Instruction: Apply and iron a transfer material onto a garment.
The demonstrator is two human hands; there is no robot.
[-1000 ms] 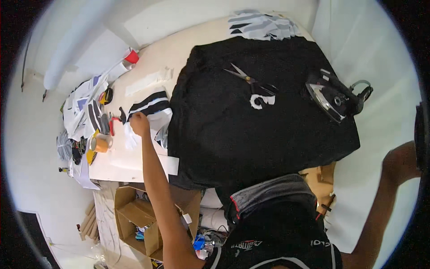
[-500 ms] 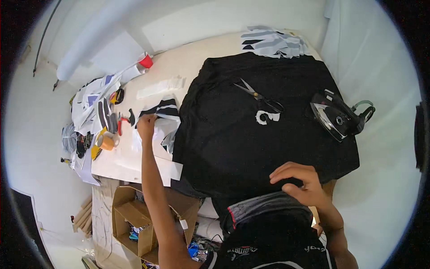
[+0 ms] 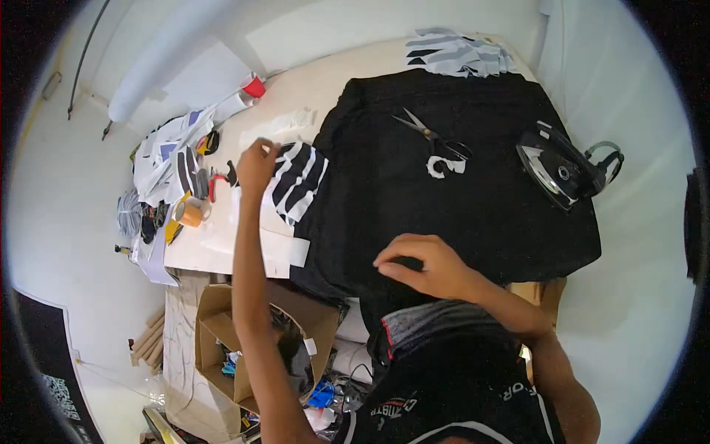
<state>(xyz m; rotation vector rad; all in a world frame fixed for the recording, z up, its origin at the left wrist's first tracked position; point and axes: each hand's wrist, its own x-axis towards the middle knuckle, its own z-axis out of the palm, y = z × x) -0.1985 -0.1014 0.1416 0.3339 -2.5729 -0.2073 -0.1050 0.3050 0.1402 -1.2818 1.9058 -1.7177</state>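
Note:
Over the table's left part, my left hand (image 3: 257, 164) pinches the upper edge of a black-and-white striped piece (image 3: 302, 181), whose material I cannot tell for sure. The piece hangs down beside the hand, its right side by the edge of a large black cloth (image 3: 355, 196). Above the near part of that cloth is my right hand (image 3: 429, 265), thumb and fingers curved and apart with nothing between them. Scissors (image 3: 429, 135) lie partly spread on the cloth, with small white scraps (image 3: 446, 166) by their handles. To the right, a clothes iron (image 3: 558, 169) rests on the cloth.
Striped grey, black and white strips (image 3: 462, 55) are piled at the far edge. On the left are an orange mug (image 3: 187, 214), red-handled pliers (image 3: 214, 186), a red cup (image 3: 254, 86) and papers (image 3: 159, 166). A cardboard box (image 3: 214, 325) stands below the near table edge.
My left hand has lifted the striped piece up and farther away, so its stripes now spread into view. My right hand has moved left and farther forward over the black cloth.

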